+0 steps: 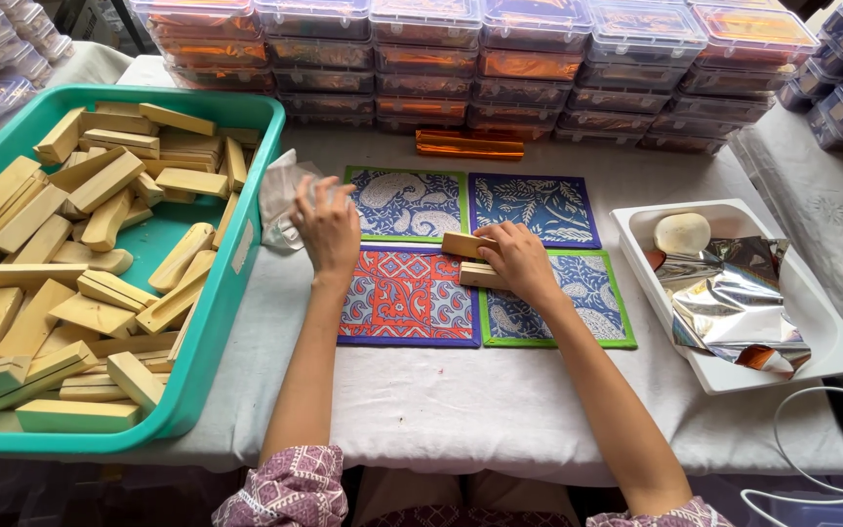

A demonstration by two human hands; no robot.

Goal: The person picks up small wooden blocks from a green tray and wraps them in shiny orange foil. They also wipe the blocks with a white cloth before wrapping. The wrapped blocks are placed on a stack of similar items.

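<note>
Two short pale wooden blocks point(472, 260), light, stiff and smooth, lying on the patterned fabric mats point(407, 295), right hand point(517, 260) grip closed over their long sides, left hand point(327, 226) pinching thin crinkly plastic wrap point(283, 200).

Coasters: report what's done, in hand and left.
Done: four patterned coasters lie in a square on the table. In hand: the right hand rests on two wooden blocks at their centre; the left hand touches a clear bag. Left: many blocks fill the green tray.
</note>
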